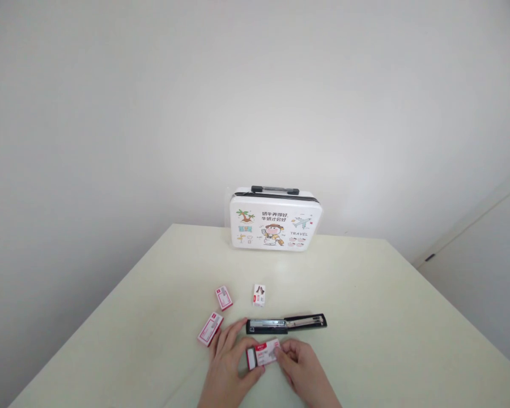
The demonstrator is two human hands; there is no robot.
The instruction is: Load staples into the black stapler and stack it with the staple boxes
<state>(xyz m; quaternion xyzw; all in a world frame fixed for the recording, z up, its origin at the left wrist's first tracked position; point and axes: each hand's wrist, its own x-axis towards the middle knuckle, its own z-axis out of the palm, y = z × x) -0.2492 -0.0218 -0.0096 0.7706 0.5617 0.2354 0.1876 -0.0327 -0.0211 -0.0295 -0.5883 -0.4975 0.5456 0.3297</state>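
Note:
My left hand [229,362] and my right hand [301,365] both hold a small red-and-white staple box [264,355] low over the table, its left end slid partly open. Just beyond it lies a black stapler [285,324], swung fully open and flat on the table. Two more red-and-white staple boxes sit to the left: one [210,328] next to my left hand, another [224,298] a little farther back. A small white box [259,295] stands upright behind the stapler.
A pale cream table [365,294] carries everything. At its far edge stands a white cartoon-printed case [275,220] with a black handle, against a plain white wall. A white cabinet or door [480,266] is at the right.

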